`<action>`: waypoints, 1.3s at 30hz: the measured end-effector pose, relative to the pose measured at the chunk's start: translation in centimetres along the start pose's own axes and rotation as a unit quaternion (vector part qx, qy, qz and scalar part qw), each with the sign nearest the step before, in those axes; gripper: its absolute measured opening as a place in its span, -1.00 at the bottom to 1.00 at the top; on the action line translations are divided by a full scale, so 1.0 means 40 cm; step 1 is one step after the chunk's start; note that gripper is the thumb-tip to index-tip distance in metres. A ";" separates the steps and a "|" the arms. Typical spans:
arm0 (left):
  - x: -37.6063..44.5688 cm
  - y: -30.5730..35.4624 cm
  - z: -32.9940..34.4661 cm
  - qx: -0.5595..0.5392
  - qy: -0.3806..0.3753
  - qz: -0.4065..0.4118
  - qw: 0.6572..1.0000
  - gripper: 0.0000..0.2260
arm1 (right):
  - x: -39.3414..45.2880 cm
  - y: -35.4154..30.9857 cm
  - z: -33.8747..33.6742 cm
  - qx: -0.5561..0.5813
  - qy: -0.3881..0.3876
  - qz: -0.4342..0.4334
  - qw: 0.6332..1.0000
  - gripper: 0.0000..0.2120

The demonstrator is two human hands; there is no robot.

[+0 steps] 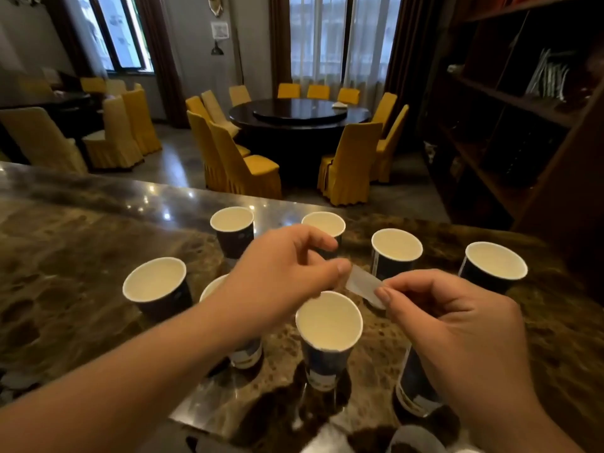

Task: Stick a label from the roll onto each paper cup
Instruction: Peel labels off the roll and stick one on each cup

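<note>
Several dark blue paper cups with white insides stand upright on the marble counter [81, 256]. One cup [328, 325] stands nearest, just below my hands. Others stand at the left [155, 284], back left [232, 223], back middle [325, 222], right [396, 248] and far right [495, 261]. A white label [362, 284] is stretched between my two hands above the cups. My left hand [281, 276] pinches its left end. My right hand [451, 318] pinches its right end. One cup [243, 354] is partly hidden under my left forearm, another [413, 384] under my right hand.
A pale roll-like object [413, 439] shows blurred at the bottom edge, near me. Beyond the counter are a round dark dining table [299, 111] ringed by yellow-covered chairs and dark wooden shelves [510, 103] on the right.
</note>
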State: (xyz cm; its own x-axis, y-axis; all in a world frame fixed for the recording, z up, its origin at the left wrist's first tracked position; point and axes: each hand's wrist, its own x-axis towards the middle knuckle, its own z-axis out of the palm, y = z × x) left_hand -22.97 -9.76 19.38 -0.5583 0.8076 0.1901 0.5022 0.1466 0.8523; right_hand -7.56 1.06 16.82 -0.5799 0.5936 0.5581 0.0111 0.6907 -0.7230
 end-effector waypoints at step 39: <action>0.226 0.124 -0.111 -0.353 -0.051 -0.001 0.934 -0.62 | 0.219 -0.053 -0.005 0.360 -0.027 0.118 0.925 -0.87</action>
State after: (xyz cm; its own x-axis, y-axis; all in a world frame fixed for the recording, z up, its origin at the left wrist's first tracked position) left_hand -28.45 -4.25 27.49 -0.4755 0.8628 0.1715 -0.0797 -0.2364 0.9684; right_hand -12.52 4.89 23.31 -0.6712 0.6573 0.3427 -0.3906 0.0793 -0.9171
